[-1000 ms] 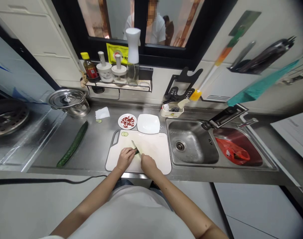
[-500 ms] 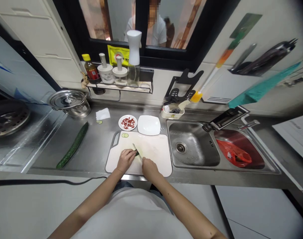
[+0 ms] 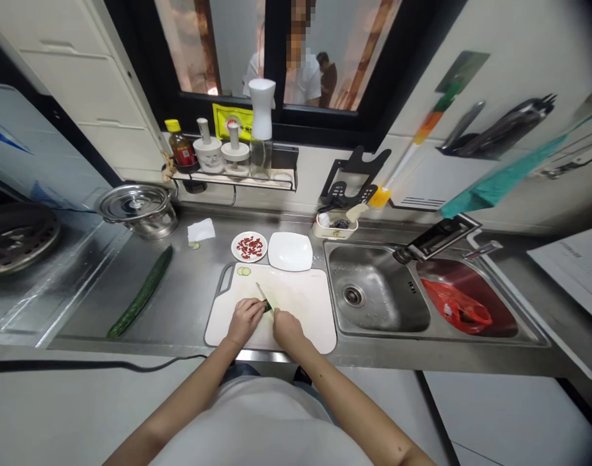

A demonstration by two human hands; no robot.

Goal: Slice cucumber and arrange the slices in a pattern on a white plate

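Note:
On the white cutting board, my left hand is closed over a short piece of dark green cucumber. My right hand grips a knife whose blade lies against the right side of that piece, its tip pointing to the far left. Much of the cucumber piece is hidden under my left fingers. A few pale cucumber slices rest at the board's far left corner. Behind the board stand a small plate of chopped red pieces and a white square dish.
A whole cucumber lies left of the board, near a lidded steel pot and a paper towel. To the right is a double sink, with a red plastic bag in its far basin. A condiment shelf hangs behind.
The view has tilted slightly, so things sit a little lower in the picture. My right hand and the knife have shifted slightly left towards my left hand, which keeps its hold.

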